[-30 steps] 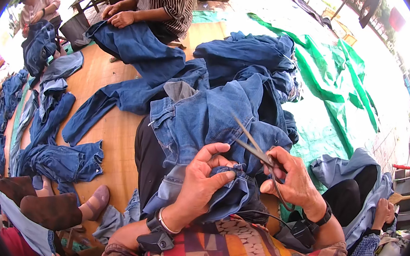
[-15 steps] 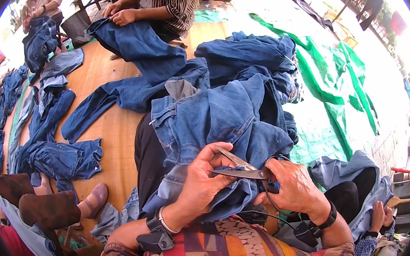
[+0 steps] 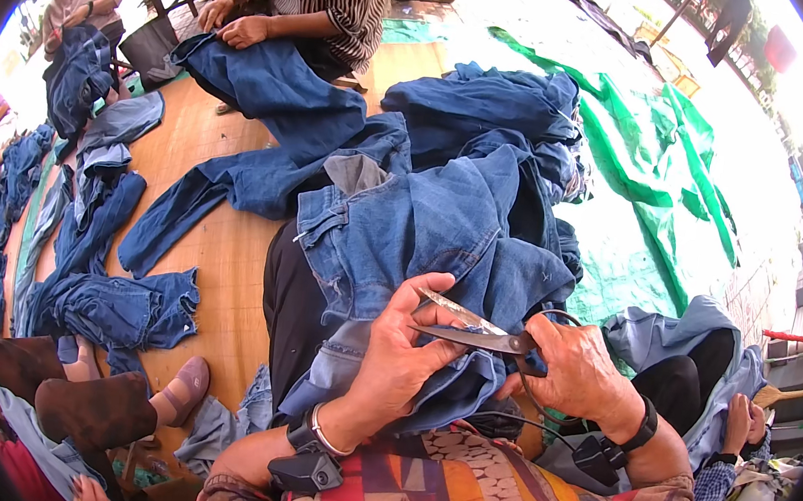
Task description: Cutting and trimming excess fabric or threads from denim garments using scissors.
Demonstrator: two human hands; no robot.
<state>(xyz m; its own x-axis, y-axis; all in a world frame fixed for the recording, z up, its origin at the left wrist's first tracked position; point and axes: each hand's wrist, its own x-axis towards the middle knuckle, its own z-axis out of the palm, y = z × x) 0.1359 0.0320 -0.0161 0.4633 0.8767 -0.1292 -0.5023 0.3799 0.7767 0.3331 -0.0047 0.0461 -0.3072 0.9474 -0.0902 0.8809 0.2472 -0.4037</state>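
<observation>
The right hand (image 3: pixel 580 369) keeps a closed grip on the handles of the scissors (image 3: pixel 495 342), blades slightly parted above the blue denim garment (image 3: pixel 423 228) across the person's lap. Beside the blade tips, the left hand (image 3: pixel 382 356) curls, thumb and forefinger apart; whether its grip has cloth, I can't tell.

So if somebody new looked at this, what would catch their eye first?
Probably the dark metal scissors in the person's right hand, their blades reaching to the fingers of the left hand just below the middle. Next might come the blue denim garment spread over the lap, and then the bright green sheet on the ground at upper right.
</observation>
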